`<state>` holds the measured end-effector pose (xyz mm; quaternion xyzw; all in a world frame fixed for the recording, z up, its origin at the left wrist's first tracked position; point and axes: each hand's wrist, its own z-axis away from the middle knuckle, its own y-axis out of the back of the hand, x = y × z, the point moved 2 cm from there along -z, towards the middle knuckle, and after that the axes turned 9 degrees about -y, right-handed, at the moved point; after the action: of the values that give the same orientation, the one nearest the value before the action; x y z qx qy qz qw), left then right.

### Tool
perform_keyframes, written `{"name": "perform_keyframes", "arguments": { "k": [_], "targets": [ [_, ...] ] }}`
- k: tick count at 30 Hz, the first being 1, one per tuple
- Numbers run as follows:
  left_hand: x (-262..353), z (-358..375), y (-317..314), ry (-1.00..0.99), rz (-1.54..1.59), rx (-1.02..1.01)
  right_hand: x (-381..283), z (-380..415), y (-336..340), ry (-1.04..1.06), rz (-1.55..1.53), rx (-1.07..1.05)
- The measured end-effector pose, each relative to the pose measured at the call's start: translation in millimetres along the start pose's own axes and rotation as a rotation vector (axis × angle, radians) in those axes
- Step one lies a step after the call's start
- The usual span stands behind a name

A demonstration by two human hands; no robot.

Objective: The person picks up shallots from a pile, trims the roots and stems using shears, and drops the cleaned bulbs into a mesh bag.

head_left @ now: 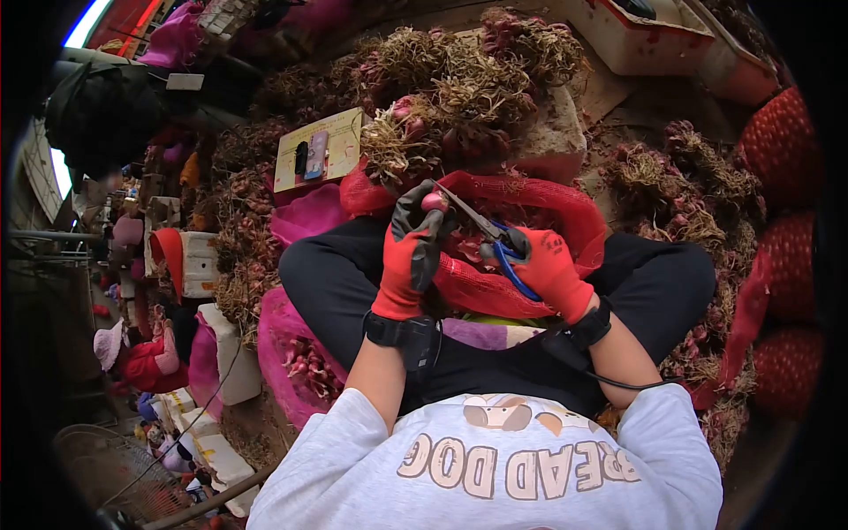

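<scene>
Two gloved hands meet over your lap in the head view, and that is where the care belongs. Your left hand (408, 256) pinches a single shallot (433, 201) at its fingertips, closed firmly around the bulb, just above the near rim of the red mesh sack (565, 208) that lies open across your knees. Your right hand (549, 269) is wrapped around the blue handles of the scissors (484, 228), whose blades point up and left, with their tips right at the bulb. Whether the blades are parted or already closed on the stem is too small to tell.

Keep the bulb pinched low so your fingertips sit clear of the blade line, and turn it so the dry tuft faces the scissors. Cut close to the bulb but not into it, in my judgement, and hold everything over the sack's mouth so the trimmed piece falls inside rather than onto your legs.

Beyond the sack, the heap of untrimmed shallots (459, 88) rests on a pale block (558, 132). A yellow card with a phone (318, 150) sits at the heap's left edge. Filled red sacks (782, 141) stand at the right. Another person in a pink hat (110, 343) works far left.
</scene>
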<state>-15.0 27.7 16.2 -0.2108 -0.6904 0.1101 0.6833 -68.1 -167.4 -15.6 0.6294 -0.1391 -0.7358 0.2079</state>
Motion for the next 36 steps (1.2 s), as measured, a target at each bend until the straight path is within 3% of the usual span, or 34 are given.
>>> {"name": "perform_keyframes", "arguments": {
  "k": [11, 14, 17, 20, 23, 27, 30, 31, 32, 33, 34, 35, 36],
  "targets": [
    [13, -3, 1, -0.205, -0.272, -0.085, -25, 6, 11, 0.055, 0.016, -0.020],
    [8, -3, 1, -0.210, -0.279, -0.038, -17, 5, 5, -0.032, -0.144, -0.106],
    [4, -3, 4, -0.260, -0.282, -0.063, -13, 6, 2, 0.016, -0.253, -0.093],
    [5, -4, 9, -0.401, -0.584, -0.025, -13, 5, 6, -0.010, -0.039, 0.006],
    [39, -8, -4, -0.946, -1.331, -0.204, -3, -4, 5, -0.145, -0.194, 0.024],
    [61, 0, -6, -0.963, -1.327, -0.315, -7, -2, 7, -0.099, -0.235, 0.028],
    [86, 20, 2, -0.646, -1.117, -0.222, -20, 1, 18, -0.142, -0.305, -0.013],
    [97, 30, 14, -0.468, -0.919, -0.140, -14, -1, 22, -0.146, -0.314, 0.037],
    [117, 42, 30, -0.422, -0.983, -0.105, -6, -5, 26, -0.153, -0.324, 0.086],
    [142, 55, 44, -0.216, -0.995, 0.031, 1, -8, 29, -0.162, -0.334, 0.133],
    [166, 70, 62, -0.007, -1.001, 0.165, -1, -8, 39, -0.282, -0.586, 0.083],
    [186, 88, 91, 0.160, -1.059, 0.201, 8, -12, 43, -0.264, -0.805, 0.098],
    [203, 107, 121, 0.323, -1.113, 0.240, 5, -12, 51, -0.331, -0.866, 0.117]
  ]
}}
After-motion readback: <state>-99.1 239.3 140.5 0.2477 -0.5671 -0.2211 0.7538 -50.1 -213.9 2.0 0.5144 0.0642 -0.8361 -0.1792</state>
